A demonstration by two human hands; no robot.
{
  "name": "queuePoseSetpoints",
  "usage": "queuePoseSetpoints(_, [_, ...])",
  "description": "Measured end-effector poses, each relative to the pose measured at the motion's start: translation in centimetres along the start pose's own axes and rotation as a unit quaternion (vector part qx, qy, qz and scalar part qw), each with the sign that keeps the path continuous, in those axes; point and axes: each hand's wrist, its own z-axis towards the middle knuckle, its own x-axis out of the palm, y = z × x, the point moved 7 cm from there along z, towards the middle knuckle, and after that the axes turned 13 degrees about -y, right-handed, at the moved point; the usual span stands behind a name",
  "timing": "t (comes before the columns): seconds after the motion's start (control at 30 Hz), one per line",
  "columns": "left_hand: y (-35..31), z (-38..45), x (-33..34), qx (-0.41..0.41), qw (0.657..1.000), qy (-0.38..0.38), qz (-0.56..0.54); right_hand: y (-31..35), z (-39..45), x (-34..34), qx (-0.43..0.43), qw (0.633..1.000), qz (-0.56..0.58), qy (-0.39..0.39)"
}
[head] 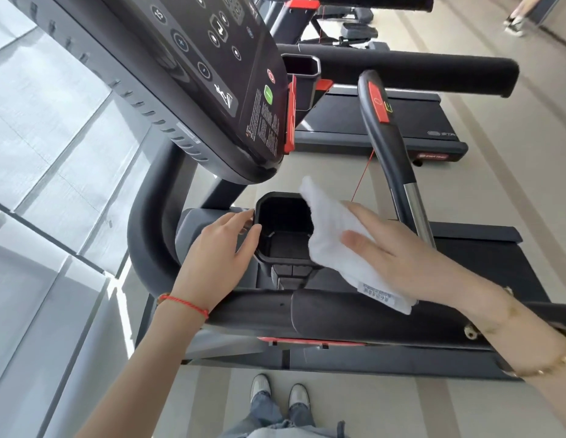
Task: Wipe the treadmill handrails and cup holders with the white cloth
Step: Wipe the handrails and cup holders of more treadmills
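White terry cloth (335,238), folded and a bit rumpled, with a printed label at its near corner, lies draped over the right rim of the black cup holder (283,229). The right hand (398,251) presses it there, fingers straight and spread on top. The left hand (217,248) rests at the holder's left rim, fingers relaxed, gripping nothing, a red string bracelet (183,303) on its wrist. Black padded handrail (354,317) runs just below the holder; the console (218,74) looms above.
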Motion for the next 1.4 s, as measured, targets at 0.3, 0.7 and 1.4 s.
queuePoseSetpoints(0.3, [-0.2,0.0,-0.3,-0.008,0.999,0.008,-0.033,2.6,1.6,7.4,-0.169,0.947,-0.260,0.087])
queuePoseSetpoints(0.7, [-0.5,-0.2,-0.4,-0.009,1.000,0.004,-0.011,2.7,2.3,8.2,-0.159,0.958,-0.218,0.100])
queuePoseSetpoints(1.4, [-1.5,-5.5,-5.1,0.014,0.999,-0.026,0.028,6.2,-6.3,8.8,-0.310,0.904,-0.248,-0.160])
